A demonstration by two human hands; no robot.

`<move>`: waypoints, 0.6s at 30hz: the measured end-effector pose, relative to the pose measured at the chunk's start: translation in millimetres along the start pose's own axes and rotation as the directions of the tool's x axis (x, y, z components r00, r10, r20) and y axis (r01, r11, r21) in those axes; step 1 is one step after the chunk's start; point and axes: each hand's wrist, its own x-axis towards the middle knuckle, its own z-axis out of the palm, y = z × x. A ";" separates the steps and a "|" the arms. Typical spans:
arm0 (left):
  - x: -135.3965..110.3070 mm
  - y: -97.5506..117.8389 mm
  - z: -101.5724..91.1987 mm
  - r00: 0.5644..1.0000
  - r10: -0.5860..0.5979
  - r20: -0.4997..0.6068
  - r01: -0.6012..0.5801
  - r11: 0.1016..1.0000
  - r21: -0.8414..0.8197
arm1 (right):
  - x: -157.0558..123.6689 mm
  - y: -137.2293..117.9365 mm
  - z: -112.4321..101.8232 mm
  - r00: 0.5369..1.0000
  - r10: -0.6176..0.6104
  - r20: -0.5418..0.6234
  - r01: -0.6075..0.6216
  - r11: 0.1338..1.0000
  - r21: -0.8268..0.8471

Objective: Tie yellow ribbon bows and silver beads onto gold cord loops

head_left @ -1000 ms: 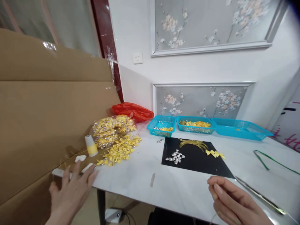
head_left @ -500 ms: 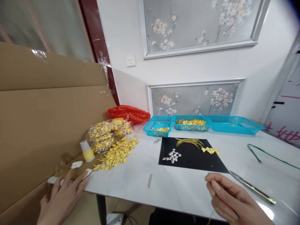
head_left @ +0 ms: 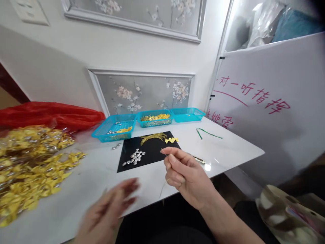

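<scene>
My right hand (head_left: 182, 173) is closed in a pinch on a thin gold wire (head_left: 164, 151) that pokes up past my fingertips, just in front of the black mat (head_left: 149, 154). My left hand (head_left: 111, 208) hovers over the white table's near edge, blurred by motion, fingers apart and holding nothing. On the mat lie a cluster of silver beads (head_left: 134, 157), a bundle of gold wires (head_left: 152, 137) and small yellow bows (head_left: 171, 139).
A heap of yellow bows with beads (head_left: 33, 169) covers the table's left side, with a red plastic bag (head_left: 50, 113) behind. Three teal baskets (head_left: 115, 127) line the wall. A green strip (head_left: 207, 133) and metal tweezers (head_left: 199, 159) lie to the right. A whiteboard (head_left: 266, 101) stands to the right.
The view has swung right and closer to the table; the cardboard is out of sight. My left hand left the table's left corner and moved toward the middle. My right hand keeps its pinch.
</scene>
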 end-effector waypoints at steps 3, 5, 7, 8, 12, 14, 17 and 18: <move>-6.2 -12.8 48.7 0.930 -0.188 0.316 0.226 0.970 -0.088 | -3.5 -4.8 -2.1 0.999 -0.042 0.026 0.042 0.999 0.016; -10.4 -15.2 68.9 0.890 -0.234 0.390 0.291 0.952 -0.092 | -4.1 -8.1 -6.0 0.998 -0.059 0.022 0.059 0.998 0.006; -12.2 -15.0 77.7 0.886 -0.241 0.397 0.295 0.952 -0.081 | -3.8 -10.1 -10.5 0.998 -0.067 0.007 0.067 0.998 -0.006; -12.2 -14.7 79.1 0.892 -0.237 0.386 0.287 0.955 -0.078 | -3.5 -10.4 -12.5 0.998 -0.068 -0.005 0.068 0.998 -0.011; -10.6 -16.8 78.3 0.907 -0.226 0.354 0.273 0.958 -0.088 | -1.8 -7.1 -17.0 0.997 -0.059 -0.040 0.058 0.998 -0.018; -10.3 -19.4 78.2 0.912 -0.209 0.353 0.261 0.960 -0.106 | -0.8 -3.9 -18.4 0.998 -0.052 -0.047 0.050 0.998 -0.027; -10.0 -22.6 76.9 0.911 -0.182 0.371 0.258 0.952 -0.167 | -0.5 2.1 -22.5 0.996 -0.054 -0.067 0.049 0.996 -0.070; -9.6 -23.4 75.4 0.910 -0.177 0.374 0.265 0.943 -0.199 | -1.0 4.8 -24.7 0.995 -0.063 -0.079 0.056 0.994 -0.093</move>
